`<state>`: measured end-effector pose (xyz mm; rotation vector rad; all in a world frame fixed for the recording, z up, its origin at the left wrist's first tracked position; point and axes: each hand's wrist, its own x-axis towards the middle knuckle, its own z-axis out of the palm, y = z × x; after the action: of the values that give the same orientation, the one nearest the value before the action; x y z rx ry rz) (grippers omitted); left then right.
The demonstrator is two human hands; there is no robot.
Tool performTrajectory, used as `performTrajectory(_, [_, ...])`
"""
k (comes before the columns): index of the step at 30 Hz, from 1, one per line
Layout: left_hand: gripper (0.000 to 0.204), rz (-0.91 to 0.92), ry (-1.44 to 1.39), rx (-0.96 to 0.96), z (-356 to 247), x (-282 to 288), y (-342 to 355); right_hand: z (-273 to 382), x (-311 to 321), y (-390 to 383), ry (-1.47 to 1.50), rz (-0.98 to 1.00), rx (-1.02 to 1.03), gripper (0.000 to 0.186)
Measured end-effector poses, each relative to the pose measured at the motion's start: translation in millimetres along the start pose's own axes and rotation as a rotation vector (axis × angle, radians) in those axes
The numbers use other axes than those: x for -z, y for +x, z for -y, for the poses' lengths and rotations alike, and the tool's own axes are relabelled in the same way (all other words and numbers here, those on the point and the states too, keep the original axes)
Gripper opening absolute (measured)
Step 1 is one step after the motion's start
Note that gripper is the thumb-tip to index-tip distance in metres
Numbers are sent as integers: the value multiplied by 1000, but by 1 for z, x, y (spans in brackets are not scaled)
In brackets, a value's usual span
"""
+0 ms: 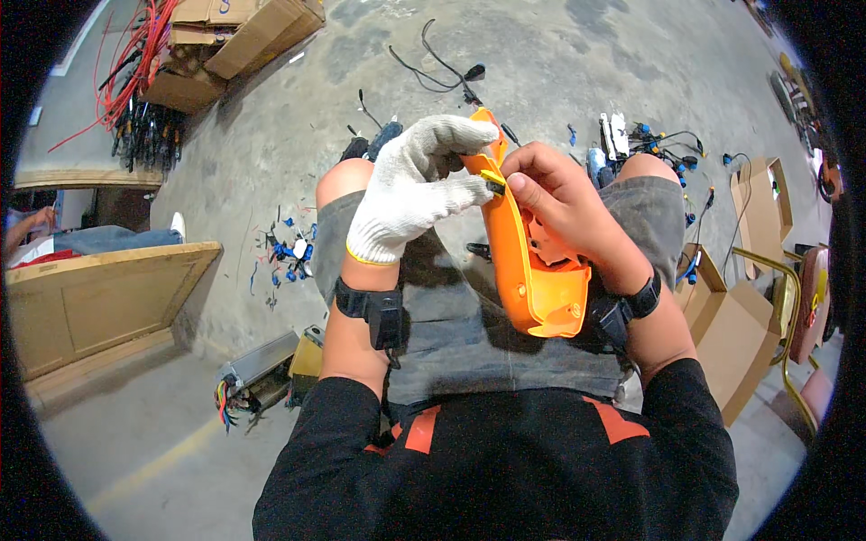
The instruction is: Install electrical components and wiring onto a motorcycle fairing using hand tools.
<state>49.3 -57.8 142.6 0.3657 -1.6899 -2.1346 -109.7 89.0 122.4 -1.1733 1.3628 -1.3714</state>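
Observation:
Above my lap, I hold a long orange plastic housing, its hollow side partly showing and its wide end toward me. My left hand, in a white knit glove, is closed round the narrow far end, fingertips and thumb on opposite sides. Close to the left thumb tip sits a small black-and-yellow piece at the housing's edge. My bare right hand is closed on the same housing from the right, with its thumb beside that small piece. What lies under the right fingertips is hidden.
Small blue-and-black parts lie scattered on the floor at left, near a metal box with wires. A black cable lies ahead. Opened cardboard boxes and a gold-framed chair stand at right; a wooden panel at left.

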Motion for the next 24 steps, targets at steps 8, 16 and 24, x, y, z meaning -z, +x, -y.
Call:
performTrajectory(8, [45,-10,36,70,-2,-4,0,-8,-3,3,-315,-74,215,20])
performTrajectory(16, [44,37,33,46,5,-5,2,-5,1,5,-372,0,111,33])
performTrajectory(24, [46,-6,-28,101,-2,0,2,-8,-2,2,-18,-63,96,21])
